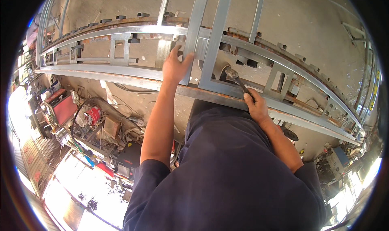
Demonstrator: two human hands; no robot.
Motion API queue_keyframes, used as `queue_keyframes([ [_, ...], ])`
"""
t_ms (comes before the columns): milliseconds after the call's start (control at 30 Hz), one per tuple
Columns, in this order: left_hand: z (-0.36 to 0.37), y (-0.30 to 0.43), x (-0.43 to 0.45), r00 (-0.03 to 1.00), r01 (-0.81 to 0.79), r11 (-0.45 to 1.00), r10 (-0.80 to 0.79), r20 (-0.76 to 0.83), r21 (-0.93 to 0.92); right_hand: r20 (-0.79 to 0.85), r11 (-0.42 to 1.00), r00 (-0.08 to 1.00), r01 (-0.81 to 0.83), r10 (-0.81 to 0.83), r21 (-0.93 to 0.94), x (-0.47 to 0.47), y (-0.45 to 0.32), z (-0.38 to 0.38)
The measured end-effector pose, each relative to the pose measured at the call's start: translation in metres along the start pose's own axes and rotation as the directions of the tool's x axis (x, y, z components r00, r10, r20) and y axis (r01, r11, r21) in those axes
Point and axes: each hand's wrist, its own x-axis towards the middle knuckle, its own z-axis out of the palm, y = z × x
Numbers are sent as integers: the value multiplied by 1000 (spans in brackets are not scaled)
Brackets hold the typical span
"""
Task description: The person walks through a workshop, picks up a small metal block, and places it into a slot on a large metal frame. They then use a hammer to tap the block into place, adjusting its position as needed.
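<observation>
My right hand point(257, 105) grips the dark handle of a hammer point(232, 74). The hammer's head lies over the inside corner of a galvanized steel tube frame point(209, 59). Fingers apart, my left hand point(175, 66) is beside a second upright steel tube point(194, 24), with the thumb over that tube's edge; whether it presses on it I cannot tell. A narrow gap separates the two uprights. Their lower ends rest near a long rust-edged steel beam point(209, 98) in front of my body. Flat plates with rectangular cutouts point(117, 50) stand within the frames on both sides.
Behind the frames runs a rusty rail point(121, 22) with several short square tube stubs. On the floor at left are a red machine point(60, 106), a red-wrapped spool point(93, 115) and cables point(91, 100). A blue-topped box point(338, 161) stands at lower right. Another person point(32, 33) is partly visible at far left.
</observation>
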Motion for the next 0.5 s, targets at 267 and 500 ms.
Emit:
queue_keyframes([
  [267, -12, -66, -21, 879, -178, 879, 344, -330, 442, -117, 996, 993, 18, -8, 85, 1, 7, 6],
  [500, -11, -65, -22, 888, -154, 888, 317, -334, 433, -221, 993, 975, 14, 12, 119, 3, 14, 16],
])
